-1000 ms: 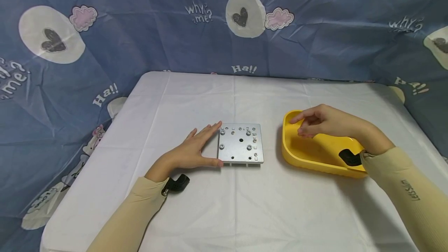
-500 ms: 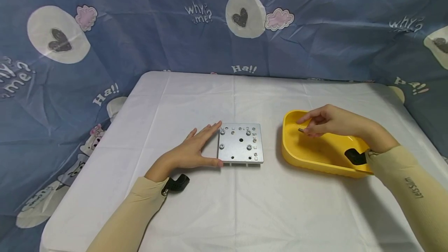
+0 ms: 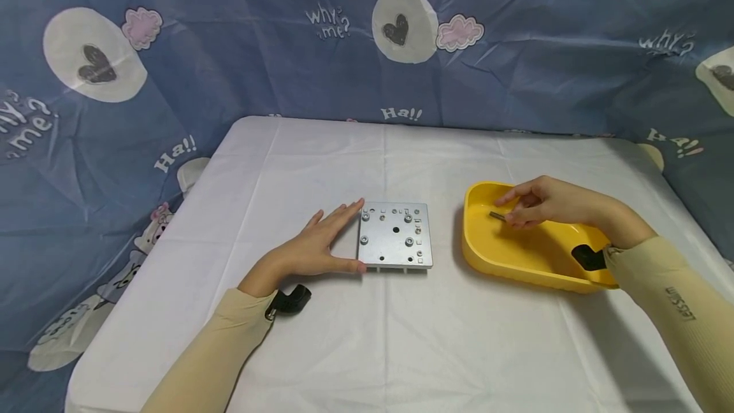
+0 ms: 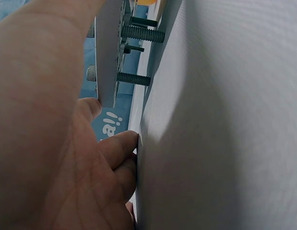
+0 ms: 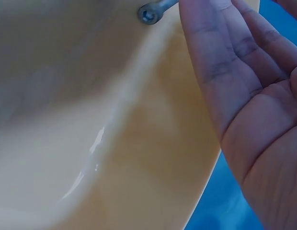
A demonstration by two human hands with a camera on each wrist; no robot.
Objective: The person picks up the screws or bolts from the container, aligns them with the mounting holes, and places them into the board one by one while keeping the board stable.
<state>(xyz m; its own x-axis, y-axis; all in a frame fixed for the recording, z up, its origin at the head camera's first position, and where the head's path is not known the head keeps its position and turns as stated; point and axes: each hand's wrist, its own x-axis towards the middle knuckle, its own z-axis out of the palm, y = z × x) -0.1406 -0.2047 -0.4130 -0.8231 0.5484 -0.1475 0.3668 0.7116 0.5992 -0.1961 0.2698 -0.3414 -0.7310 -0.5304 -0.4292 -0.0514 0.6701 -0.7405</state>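
A square silver metal plate (image 3: 395, 241) with holes and several socket-head screws sits on the white table. My left hand (image 3: 312, 250) lies at its left side, fingers extended. The index fingertip is at the far left corner, the thumb at the near one. In the left wrist view, threaded screws (image 4: 143, 33) stick out below the plate. Over the yellow bin (image 3: 476, 253), my right hand (image 3: 553, 202) pinches a small socket-head screw (image 3: 497, 216). The right wrist view shows the hex socket of its head (image 5: 149, 14); the fingers hide the rest of the shank.
A white cloth (image 3: 321, 349) covers the table. Blue printed fabric (image 3: 229, 50) hangs behind it and along the left side. The bin's raised rim surrounds the area below my right hand, to the right of the plate.
My right hand has drawn slightly to the right over the bin. The screw, not visible one second ago, now shows between its fingers. My left hand and the plate have stayed put.
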